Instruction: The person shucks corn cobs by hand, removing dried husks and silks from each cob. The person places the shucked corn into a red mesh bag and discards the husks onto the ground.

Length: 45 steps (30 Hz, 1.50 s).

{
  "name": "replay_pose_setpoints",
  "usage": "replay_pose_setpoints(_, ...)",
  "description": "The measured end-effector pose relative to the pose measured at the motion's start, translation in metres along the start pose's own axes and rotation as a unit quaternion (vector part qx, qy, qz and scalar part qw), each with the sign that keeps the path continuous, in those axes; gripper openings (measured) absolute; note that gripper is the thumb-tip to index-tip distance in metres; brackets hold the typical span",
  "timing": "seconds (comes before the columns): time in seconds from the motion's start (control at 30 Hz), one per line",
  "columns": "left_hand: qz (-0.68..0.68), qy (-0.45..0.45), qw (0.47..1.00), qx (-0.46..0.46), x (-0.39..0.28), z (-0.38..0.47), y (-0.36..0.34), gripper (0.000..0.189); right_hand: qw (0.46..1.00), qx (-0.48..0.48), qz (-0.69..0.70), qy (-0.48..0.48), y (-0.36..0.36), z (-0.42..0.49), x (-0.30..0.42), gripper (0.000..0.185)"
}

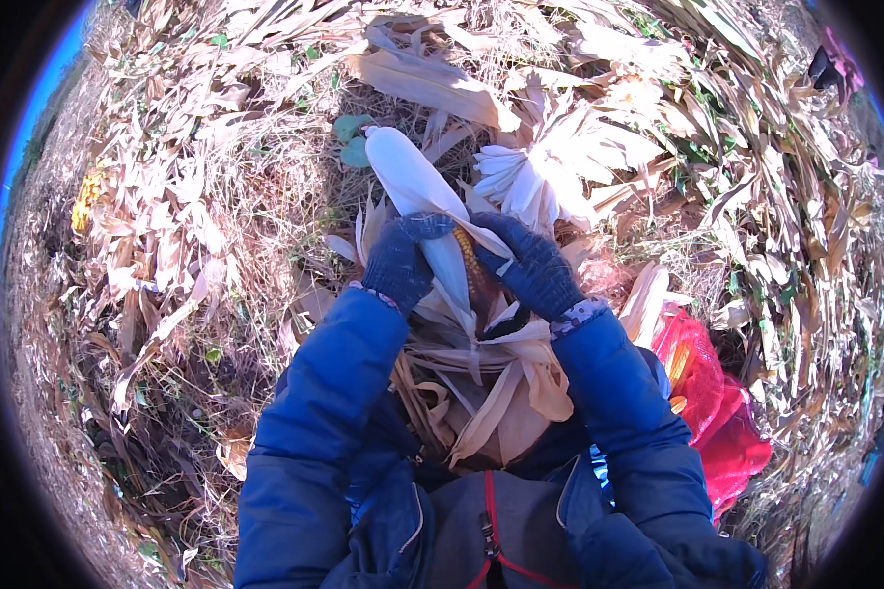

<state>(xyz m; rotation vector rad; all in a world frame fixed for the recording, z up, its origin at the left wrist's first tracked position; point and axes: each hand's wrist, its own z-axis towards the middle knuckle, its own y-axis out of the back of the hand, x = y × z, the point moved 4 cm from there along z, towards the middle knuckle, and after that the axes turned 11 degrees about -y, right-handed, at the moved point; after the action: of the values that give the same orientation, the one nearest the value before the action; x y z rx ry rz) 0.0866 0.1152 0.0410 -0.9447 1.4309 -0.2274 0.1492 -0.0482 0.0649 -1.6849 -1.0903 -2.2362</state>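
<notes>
An ear of corn (412, 173), still mostly wrapped in pale husk, lies slantwise between my hands. Along its near right side the husk is parted, and a strip of yellow-brown kernels (471, 266) shows. My left hand (405, 258), in a dark knitted glove, grips the ear from the left with the thumb across the husk. On the other side, my right hand (527, 263), gloved alike, holds a flap of husk (490, 237) at the opening. Some of its fingers are hidden behind the husk. Loose dry husks (508, 390) lie in front of my body below the ear.
A red mesh bag (707, 412) with yellow corn inside lies to my right. Ahead is a splayed bundle of pale husks (538, 166). Yellow corn (87, 199) lies far left. Dry stalks and leaves (766, 147) cover the ground.
</notes>
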Motion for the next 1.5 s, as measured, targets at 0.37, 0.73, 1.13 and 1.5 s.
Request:
replay_pose_setpoints(0.37, 0.004, -0.036, 0.999, -0.001, 0.007, 0.002, -0.001, 0.061, 0.984, -0.079, -0.16, 0.02, 0.012, -0.005, 0.006, 0.044)
replay_pose_setpoints(0.73, 0.027, 0.016, 0.999, -0.039, 0.008, -0.004, -0.013, 0.057, 0.98, -0.084, -0.173, 0.048, 0.031, -0.005, 0.011, 0.041)
replay_pose_setpoints(1.13, -0.055, 0.105, 0.993, -0.03, 0.016, -0.004, 0.001, 0.042, 0.989, -0.074, -0.096, -0.086, 0.065, 0.013, -0.032, 0.05)
replay_pose_setpoints(1.5, -0.044, 0.141, 0.989, 0.001, 0.027, -0.018, -0.016, 0.039, 0.996, -0.062, -0.029, 0.056, 0.007, 0.011, -0.024, 0.065)
